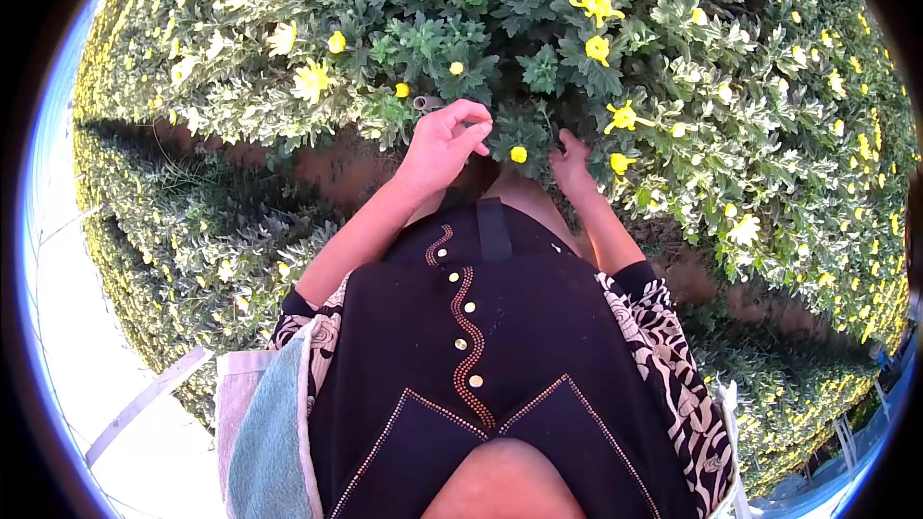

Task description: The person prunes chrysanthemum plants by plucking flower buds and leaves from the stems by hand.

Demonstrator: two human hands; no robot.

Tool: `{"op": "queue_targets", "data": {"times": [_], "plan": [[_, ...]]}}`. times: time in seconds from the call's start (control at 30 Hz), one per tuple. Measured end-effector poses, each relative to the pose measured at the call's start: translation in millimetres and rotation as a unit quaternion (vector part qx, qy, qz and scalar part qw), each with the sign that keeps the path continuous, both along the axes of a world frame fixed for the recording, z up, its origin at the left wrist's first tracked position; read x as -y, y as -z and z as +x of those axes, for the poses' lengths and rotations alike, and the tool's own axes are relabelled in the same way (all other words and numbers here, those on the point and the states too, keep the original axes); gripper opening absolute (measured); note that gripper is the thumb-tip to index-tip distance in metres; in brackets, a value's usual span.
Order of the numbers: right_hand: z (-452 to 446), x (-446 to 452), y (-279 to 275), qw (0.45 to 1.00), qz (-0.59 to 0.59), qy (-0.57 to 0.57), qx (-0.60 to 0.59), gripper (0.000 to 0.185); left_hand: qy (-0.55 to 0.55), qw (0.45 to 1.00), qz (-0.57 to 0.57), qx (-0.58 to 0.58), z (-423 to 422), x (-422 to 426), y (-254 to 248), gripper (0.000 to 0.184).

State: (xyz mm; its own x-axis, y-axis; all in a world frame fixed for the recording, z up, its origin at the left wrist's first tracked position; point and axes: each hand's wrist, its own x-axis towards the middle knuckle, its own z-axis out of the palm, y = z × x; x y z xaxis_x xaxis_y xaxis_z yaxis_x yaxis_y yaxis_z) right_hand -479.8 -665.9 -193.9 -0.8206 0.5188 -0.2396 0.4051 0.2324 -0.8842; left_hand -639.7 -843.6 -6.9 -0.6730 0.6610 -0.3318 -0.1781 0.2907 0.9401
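Observation:
My left hand (444, 146) is curled into a pinch, thumb close to the fingertips, beside a leafy chrysanthemum plant (519, 131). Whatever lies between those fingertips, if anything, is too small to make out. On the other side of that plant, my right hand (572, 161) reaches in among the leaves with its fingers bent together. Leaves and shadow partly hide what it grips. A small yellow bud (518, 154) sits between the two hands. Just right of my right hand are an opening yellow flower (622, 163) and another, spikier one (625, 117).
Dense chrysanthemum rows (423, 38) with yellow buds and flowers spread ahead and to both sides. A grey pipe end (428, 104) sticks up behind my left hand. Reddish soil (336, 171) shows between rows. A towel (269, 432) hangs by my left side.

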Motion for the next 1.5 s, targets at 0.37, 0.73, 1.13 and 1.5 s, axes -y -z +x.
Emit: {"op": "queue_targets", "data": {"times": [0.37,0.73,1.13,1.5], "plan": [[60.6,-4.6,-37.3,0.989,-0.013,-0.134,0.066,0.038,-0.143,0.985,-0.001,-0.097,-39.3,33.6,18.4,0.014],[-142.1,0.5,-108.2,0.919,-0.359,0.064,-0.15,0.056,-0.081,0.99,0.08,-0.088,-66.8,-15.1,11.1,0.024],[-238.9,-55.9,-55.9,0.963,-0.17,0.136,-0.161,0.04,-0.01,0.97,0.027,-0.241,-128.4,-20.5,6.2,0.034],[-192.6,-23.8,-63.6,0.929,-0.354,0.099,-0.042,0.027,0.135,0.927,-0.144,-0.319,-121.6,-46.2,16.9,0.014]]}}
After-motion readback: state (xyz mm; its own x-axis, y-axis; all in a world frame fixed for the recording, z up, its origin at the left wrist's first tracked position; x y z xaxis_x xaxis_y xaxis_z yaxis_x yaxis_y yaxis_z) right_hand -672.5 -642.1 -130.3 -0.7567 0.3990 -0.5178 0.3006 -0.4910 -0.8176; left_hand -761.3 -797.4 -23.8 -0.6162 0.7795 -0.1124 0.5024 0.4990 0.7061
